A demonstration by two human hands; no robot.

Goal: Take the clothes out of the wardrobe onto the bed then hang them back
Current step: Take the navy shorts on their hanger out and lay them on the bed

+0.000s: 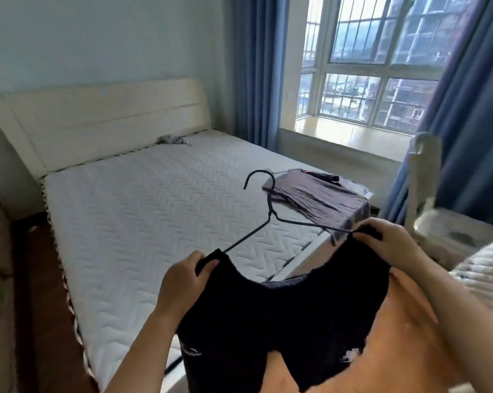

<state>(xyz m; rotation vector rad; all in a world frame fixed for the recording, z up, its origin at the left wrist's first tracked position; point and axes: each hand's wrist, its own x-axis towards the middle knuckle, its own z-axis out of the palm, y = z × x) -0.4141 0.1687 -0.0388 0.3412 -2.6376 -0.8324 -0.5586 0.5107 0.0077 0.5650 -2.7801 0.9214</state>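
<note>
On the bed (140,211) a brown shirt (322,197) is already laid, while a black top (268,321) on its hanger (269,207) is gripped by the left hand (180,282) and right hand (392,242), so hanging-up seems unfinished.

I record garment (282,307) nearest me, hanger (269,207) in its shoulders, folded shirt (319,194) beyond, on right corner of bed (140,208), window (381,66) behind.

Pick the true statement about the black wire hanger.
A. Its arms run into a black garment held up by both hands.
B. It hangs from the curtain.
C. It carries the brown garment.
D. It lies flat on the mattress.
A: the left hand and the right hand each grip a shoulder of the black garment, where the ends of the black hanger slip into it.
</note>
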